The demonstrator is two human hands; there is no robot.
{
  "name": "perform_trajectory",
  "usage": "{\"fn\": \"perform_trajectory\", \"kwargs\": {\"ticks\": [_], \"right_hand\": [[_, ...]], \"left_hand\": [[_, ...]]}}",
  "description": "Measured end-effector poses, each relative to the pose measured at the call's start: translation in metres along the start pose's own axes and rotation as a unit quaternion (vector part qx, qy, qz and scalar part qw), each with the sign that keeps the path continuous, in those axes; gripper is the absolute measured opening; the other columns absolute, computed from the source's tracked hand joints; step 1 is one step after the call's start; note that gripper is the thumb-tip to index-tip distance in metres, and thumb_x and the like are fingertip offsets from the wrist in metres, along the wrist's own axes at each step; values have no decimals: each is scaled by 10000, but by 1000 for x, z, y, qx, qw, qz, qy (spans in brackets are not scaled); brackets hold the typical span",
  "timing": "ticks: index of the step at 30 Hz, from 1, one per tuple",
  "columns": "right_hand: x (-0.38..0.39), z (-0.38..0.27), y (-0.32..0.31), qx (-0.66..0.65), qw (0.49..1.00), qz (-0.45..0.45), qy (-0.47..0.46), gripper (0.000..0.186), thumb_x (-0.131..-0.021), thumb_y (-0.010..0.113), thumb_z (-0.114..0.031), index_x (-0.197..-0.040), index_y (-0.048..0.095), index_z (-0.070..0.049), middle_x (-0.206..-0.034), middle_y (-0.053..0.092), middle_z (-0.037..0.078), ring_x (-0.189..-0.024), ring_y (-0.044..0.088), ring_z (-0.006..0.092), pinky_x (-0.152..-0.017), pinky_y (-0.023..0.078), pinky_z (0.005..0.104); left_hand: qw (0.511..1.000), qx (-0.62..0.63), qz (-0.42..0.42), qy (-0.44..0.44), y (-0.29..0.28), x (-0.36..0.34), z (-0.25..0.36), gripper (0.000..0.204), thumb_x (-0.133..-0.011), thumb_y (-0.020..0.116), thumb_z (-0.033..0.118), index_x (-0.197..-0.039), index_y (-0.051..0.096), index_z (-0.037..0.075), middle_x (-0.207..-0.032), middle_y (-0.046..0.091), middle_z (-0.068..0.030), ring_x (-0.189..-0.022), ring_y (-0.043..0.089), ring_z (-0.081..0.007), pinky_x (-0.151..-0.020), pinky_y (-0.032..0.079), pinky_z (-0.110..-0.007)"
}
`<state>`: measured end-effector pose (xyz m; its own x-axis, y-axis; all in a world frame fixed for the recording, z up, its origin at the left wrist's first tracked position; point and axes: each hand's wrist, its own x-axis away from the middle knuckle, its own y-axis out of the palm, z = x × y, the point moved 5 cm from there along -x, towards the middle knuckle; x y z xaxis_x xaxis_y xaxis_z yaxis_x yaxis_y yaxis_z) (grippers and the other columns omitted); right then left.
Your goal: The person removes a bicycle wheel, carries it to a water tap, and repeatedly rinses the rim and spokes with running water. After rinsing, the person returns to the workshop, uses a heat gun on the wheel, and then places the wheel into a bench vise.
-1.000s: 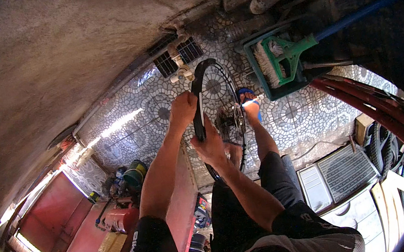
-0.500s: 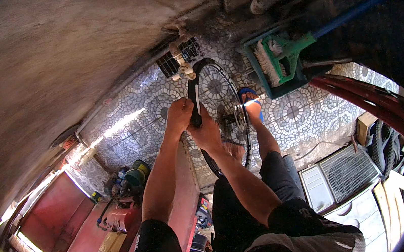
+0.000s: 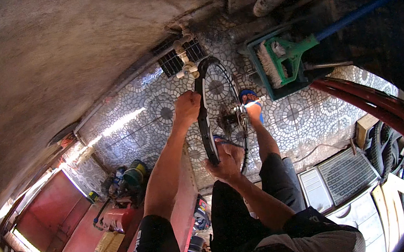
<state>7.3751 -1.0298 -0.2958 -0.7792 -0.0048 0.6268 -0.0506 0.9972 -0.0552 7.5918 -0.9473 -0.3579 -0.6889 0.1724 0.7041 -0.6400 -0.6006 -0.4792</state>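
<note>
A bicycle wheel (image 3: 206,130) with a black rim and pale side stripes stands upright on the tiled floor, its hub (image 3: 231,118) between my feet. No tyre tread can be made out on it. My left hand (image 3: 189,108) is closed at the rim's left side, partway up, with the fingertips hidden. Lower down, at the end nearest me, my right hand (image 3: 225,167) grips the rim with the thumb on its left side. Just past the wheel's far end is a pipe tap (image 3: 188,69).
On the right, a brush (image 3: 275,63) with a blue handle rests in a green dustpan (image 3: 271,89). A grilled appliance panel (image 3: 350,175) and several tyres (image 3: 381,151) lie near right. A red compressor-like tank (image 3: 118,219) stands left. My blue slipper (image 3: 249,96) is right of the wheel.
My right hand has slid from beside my left hand down along the rim toward me. My left hand has shifted slightly right and far, and the wheel leans a little differently.
</note>
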Motion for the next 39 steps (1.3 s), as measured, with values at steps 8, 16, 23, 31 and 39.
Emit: {"fn": "perform_trajectory", "kwargs": {"ticks": [8, 16, 23, 31, 39], "right_hand": [[-4, -11, -17, 120, 993, 14, -19, 681, -885, 691, -170, -1442, 327, -25, -890, 673, 251, -847, 702, 459, -713, 539, 511], [-43, -28, -26, 26, 998, 59, 27, 487, -809, 708, -205, -1220, 502, -43, -783, 638, 149, -696, 652, 357, -624, 490, 476], [-88, -4, -16, -22, 994, 88, 65, 377, -856, 662, -107, -1180, 476, -54, -712, 576, 57, -519, 544, 165, -465, 448, 366], [-57, 16, -46, -38, 988, 19, 151, 687, -849, 683, -303, -1420, 390, -56, -1041, 662, 240, -935, 661, 406, -800, 519, 487], [-58, 29, -58, -31, 987, 37, 153, 788, -829, 725, -308, -1482, 368, -48, -1174, 649, 271, -1058, 660, 452, -905, 520, 498]], "left_hand": [[986, 38, -101, -127, 27, -72, -31, 523, -1054, 506, 376, -683, 604, 20, -612, 567, -157, -534, 641, -305, -535, 590, -460], [995, -93, -34, -25, 45, -165, -59, 280, -1014, 568, 315, -1111, 642, 63, -968, 626, -123, -875, 612, -291, -757, 515, -473], [884, 409, -183, 135, 73, -214, -78, 377, -1009, 600, 318, -1289, 599, 66, -1290, 585, -134, -1110, 543, -277, -914, 487, -451], [690, 723, -10, -49, 95, -222, -87, 467, -1039, 504, 512, -901, 638, 86, -1073, 640, -97, -669, 545, -179, -591, 479, -378], [855, 499, -91, -105, 106, -176, -45, 362, -1070, 482, 377, -1261, 590, 89, -735, 528, -2, -618, 474, -137, -585, 435, -371]]}}
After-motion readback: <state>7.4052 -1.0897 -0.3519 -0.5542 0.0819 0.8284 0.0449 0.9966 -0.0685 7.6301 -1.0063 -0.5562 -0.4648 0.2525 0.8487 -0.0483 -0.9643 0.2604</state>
